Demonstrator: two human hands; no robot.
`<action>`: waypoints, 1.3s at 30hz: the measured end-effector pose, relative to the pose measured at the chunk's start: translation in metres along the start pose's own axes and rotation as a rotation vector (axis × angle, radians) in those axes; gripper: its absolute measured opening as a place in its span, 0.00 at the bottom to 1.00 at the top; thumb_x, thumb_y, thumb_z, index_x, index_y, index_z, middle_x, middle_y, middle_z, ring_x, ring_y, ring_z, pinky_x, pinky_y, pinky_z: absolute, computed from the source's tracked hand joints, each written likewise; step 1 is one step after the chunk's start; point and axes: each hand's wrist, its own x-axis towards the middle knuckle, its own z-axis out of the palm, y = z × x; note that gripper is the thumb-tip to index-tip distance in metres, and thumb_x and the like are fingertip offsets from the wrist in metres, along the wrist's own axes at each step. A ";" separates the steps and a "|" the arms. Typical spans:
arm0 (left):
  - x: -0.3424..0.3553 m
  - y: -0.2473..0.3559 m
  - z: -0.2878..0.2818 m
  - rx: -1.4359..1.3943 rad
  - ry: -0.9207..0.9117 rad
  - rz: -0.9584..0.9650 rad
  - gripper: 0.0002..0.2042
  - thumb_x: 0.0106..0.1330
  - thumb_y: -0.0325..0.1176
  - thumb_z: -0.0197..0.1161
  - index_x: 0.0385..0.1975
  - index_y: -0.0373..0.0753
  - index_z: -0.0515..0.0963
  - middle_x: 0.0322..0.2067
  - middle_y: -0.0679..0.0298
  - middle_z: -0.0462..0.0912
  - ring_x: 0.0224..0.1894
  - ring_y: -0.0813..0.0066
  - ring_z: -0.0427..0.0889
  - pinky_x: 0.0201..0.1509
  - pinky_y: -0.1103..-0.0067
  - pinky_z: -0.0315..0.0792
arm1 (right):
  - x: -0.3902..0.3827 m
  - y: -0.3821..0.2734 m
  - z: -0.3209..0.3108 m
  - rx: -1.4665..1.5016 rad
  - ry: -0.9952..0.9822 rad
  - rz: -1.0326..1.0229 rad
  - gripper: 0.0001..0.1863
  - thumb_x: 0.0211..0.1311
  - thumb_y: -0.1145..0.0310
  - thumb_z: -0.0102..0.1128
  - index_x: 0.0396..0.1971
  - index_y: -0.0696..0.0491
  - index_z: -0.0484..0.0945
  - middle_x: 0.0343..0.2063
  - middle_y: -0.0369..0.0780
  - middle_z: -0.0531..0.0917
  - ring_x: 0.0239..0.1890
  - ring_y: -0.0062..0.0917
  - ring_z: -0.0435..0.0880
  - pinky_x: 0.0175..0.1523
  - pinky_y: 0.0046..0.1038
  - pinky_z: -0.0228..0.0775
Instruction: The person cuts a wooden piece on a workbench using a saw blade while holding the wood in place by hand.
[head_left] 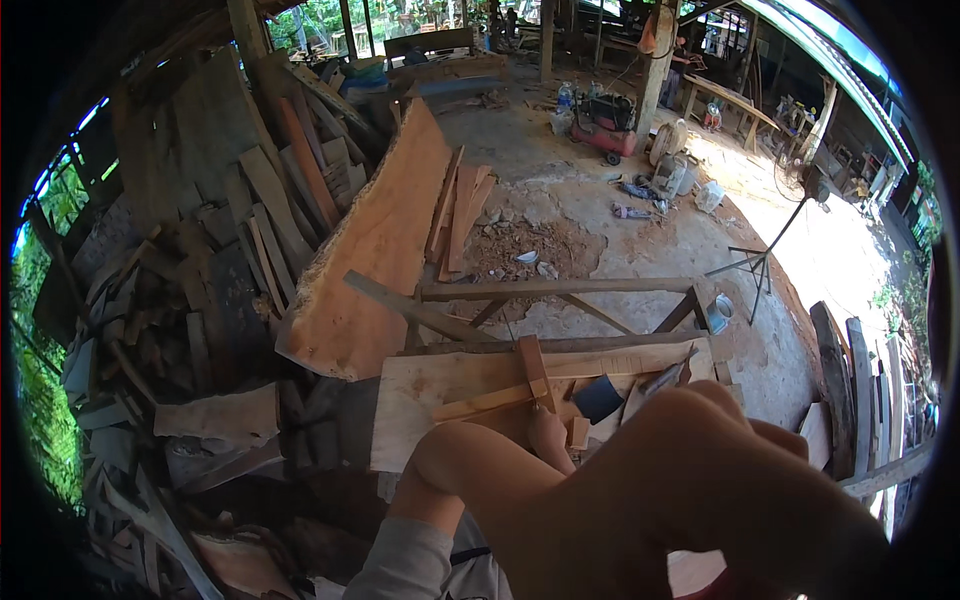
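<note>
Close to the camera, the right hand [700,450] fills the lower right of the view as a big blurred shape with its knuckles up; whether it is clenched or grasping anything cannot be told, since the fingers curl out of sight. The left hand [548,435] reaches forward from a bent arm in a grey sleeve [410,560] and presses down on a thin wooden strip [490,402]. Its fingers are hidden behind the arm, so whether it grips the strip or only pins it is unclear.

That strip lies crosswise on a pale plank [440,385], which serves as a work surface. A second, reddish strip [533,365] crosses the first at about a right angle, the two touching where they meet. Just right of the crossing lies a dark blue block [598,397], perhaps a sanding block, and beside it a small tool [665,378] too blurred to identify.

For work like this it seems wise to keep the pinned strip flat and steady on the plank, with the holding fingers well apart from wherever the other hand works.

Farther out, a rough wooden trestle frame [560,290] stands beyond the plank, a large live-edge slab [375,250] leans at far left, and scrap boards [170,330] pile up along the left. A red machine [605,125] sits on the far floor.
</note>
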 end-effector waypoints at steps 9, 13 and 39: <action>0.014 -0.050 0.050 -0.122 -0.006 -0.046 0.04 0.50 0.34 0.60 0.20 0.43 0.78 0.09 0.72 0.71 0.08 0.88 0.64 0.14 0.89 0.54 | 0.004 0.007 0.019 -0.002 0.054 0.012 0.14 0.55 0.63 0.38 0.30 0.57 0.70 0.26 0.50 0.77 0.32 0.41 0.77 0.37 0.38 0.68; 0.010 -0.078 0.068 -0.002 -0.105 -0.116 0.02 0.49 0.34 0.62 0.19 0.46 0.79 0.10 0.75 0.74 0.08 0.91 0.64 0.11 0.90 0.54 | 0.003 0.007 0.015 0.002 0.051 0.007 0.15 0.56 0.62 0.37 0.29 0.57 0.70 0.25 0.50 0.77 0.32 0.40 0.77 0.37 0.38 0.68; -0.036 -0.044 0.023 -0.302 -0.052 -0.003 0.14 0.51 0.31 0.58 0.39 0.36 0.71 0.22 0.67 0.75 0.20 0.85 0.68 0.26 0.86 0.59 | 0.000 0.007 0.014 -0.030 0.060 -0.003 0.10 0.51 0.69 0.40 0.29 0.58 0.69 0.25 0.50 0.77 0.31 0.41 0.77 0.37 0.38 0.68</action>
